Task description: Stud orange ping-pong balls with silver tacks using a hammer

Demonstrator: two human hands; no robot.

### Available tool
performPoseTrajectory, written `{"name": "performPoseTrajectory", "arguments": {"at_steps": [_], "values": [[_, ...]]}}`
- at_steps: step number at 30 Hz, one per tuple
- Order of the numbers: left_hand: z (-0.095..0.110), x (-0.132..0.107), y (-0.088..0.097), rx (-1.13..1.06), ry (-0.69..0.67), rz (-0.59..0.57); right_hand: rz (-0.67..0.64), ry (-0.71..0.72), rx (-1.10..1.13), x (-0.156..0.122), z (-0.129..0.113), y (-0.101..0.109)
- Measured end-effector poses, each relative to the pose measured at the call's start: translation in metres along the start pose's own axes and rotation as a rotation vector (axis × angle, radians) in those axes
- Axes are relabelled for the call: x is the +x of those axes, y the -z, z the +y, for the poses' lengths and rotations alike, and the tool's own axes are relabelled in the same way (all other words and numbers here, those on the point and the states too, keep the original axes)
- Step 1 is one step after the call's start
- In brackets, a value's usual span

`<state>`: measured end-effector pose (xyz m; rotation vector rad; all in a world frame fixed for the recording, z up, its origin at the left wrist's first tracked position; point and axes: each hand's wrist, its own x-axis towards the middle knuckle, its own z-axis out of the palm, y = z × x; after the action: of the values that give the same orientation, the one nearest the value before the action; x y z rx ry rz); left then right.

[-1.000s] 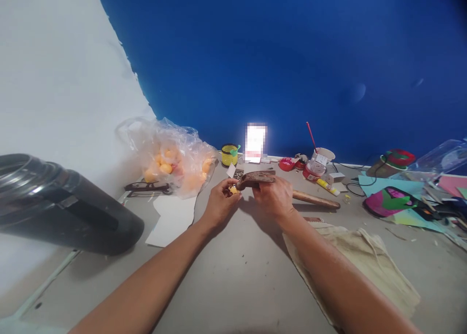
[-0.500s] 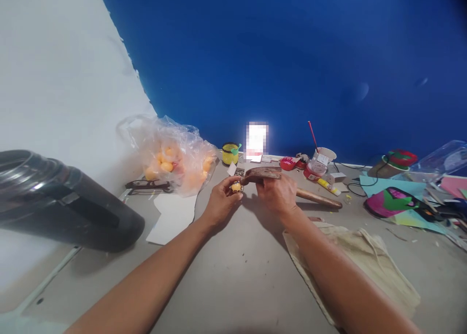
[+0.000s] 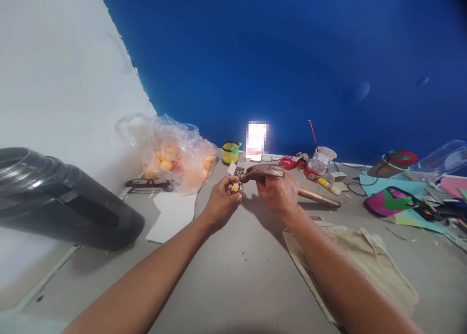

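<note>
Between the fingertips of my left hand (image 3: 223, 200) is a small round metal piece (image 3: 236, 187) with a yellow middle and a dark, patterned rim; its exact kind does not show. A patterned metal part (image 3: 239, 171) and a small white tag (image 3: 231, 168) show just beyond it. My right hand (image 3: 280, 193) is closed around a hammer (image 3: 264, 171), gripping it close to the head. The narrow end of the rusty head reaches left to the round piece's edge and seems to touch it. The wooden handle sticks out to the right behind my hand.
A dark flask (image 3: 69, 202) leans large at the left, near glasses (image 3: 148, 183) and a plastic bag (image 3: 175, 154) of orange balls. White paper (image 3: 166, 219) lies left, beige cloth (image 3: 350, 261) right. Behind stand a yellow cup (image 3: 230, 152), a glowing blurred screen (image 3: 257, 140) and paint pots (image 3: 315, 169).
The round piece has turned slightly in my left fingers, showing its yellow middle more fully. The hammer head has shifted a little to the right with my right hand.
</note>
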<state>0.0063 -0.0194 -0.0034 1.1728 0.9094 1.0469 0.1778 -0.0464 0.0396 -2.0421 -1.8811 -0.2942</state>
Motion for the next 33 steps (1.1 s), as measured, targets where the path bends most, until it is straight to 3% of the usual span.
{"name": "performPoseTrajectory", "arguments": {"at_steps": [5,9,14,18,22,26,33], "values": [[0.0012,-0.0015,-0.0026,-0.029,-0.017,0.0,-0.023,0.031,0.002,-0.0007,-0.0008,-0.0018],[0.0026,-0.0007,-0.002,-0.022,-0.01,0.004,0.058,0.019,0.022,-0.001,-0.0004,-0.0021],[0.0029,-0.0002,0.0004,-0.029,0.048,-0.021,-0.003,0.049,0.015,-0.0024,-0.0014,-0.0034],[0.0053,-0.0016,-0.0007,0.056,0.07,-0.033,0.069,0.023,0.02,-0.0022,-0.0012,-0.0027],[0.0028,0.0008,0.0009,0.032,0.072,-0.043,-0.035,0.037,0.007,-0.0017,-0.002,-0.0002],[-0.0004,0.0031,0.0034,-0.055,0.037,-0.028,-0.001,0.008,0.02,-0.0022,-0.0029,0.0012],[0.0062,-0.0017,-0.0014,0.106,0.062,-0.039,-0.035,0.02,0.023,-0.0024,-0.0028,0.0014]]}}
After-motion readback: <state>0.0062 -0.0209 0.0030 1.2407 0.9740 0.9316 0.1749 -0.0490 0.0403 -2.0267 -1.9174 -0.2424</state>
